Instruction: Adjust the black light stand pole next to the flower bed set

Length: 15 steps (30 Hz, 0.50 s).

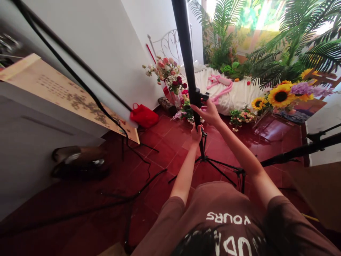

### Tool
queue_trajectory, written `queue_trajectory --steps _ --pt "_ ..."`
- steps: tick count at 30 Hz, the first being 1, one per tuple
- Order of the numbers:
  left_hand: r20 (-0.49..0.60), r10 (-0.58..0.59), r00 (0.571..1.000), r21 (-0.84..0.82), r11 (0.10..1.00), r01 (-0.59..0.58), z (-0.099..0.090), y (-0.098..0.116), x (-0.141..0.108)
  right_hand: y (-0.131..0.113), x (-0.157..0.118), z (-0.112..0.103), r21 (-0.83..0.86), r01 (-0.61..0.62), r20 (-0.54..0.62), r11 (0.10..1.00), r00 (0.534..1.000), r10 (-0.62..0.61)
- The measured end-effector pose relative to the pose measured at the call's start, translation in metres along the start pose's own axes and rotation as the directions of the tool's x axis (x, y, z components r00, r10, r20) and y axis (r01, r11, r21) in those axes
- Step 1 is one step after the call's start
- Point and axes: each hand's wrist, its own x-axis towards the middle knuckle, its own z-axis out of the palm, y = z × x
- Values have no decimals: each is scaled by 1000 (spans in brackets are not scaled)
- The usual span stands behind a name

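A tall black light stand (186, 53) rises in front of me, its upper end out of the frame. My left hand (196, 134) is closed round the pole low down, above the spread tripod legs (210, 161). Higher up, my right hand (209, 112) grips the stand just below the black collar, by its clamp knob (205, 96). The right fingers lie against the pole and the knob, and part of them is hidden. The legs rest on the red tiled floor (165, 142).
Flowers (170, 71), a white-draped bed (245, 96) and sunflowers (281, 96) stand ahead. To the left are a red bag (145, 115), a hanging scroll (66, 89) and a black cable (87, 89). Another black pole (293, 154) slants in from the right.
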Motion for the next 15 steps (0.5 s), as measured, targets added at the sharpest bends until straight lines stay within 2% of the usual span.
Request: queue_trajectory --steps 4,7,10,15 --pt "-6 18 1000 31 999 -18 -1 -4 -1 -17 18 18 -59 -100 -39 993 994 98" --pt "8 13 1000 62 998 -14 -3 -5 -2 -12 19 22 -54 -157 -68 986 986 153" --pt "4 -13 1000 100 995 12 -4 -5 -2 10 7 26 -33 -196 -36 980 980 195" --pt "19 -43 999 52 998 42 -3 -7 4 58 -37 40 34 -301 -30 953 953 302"
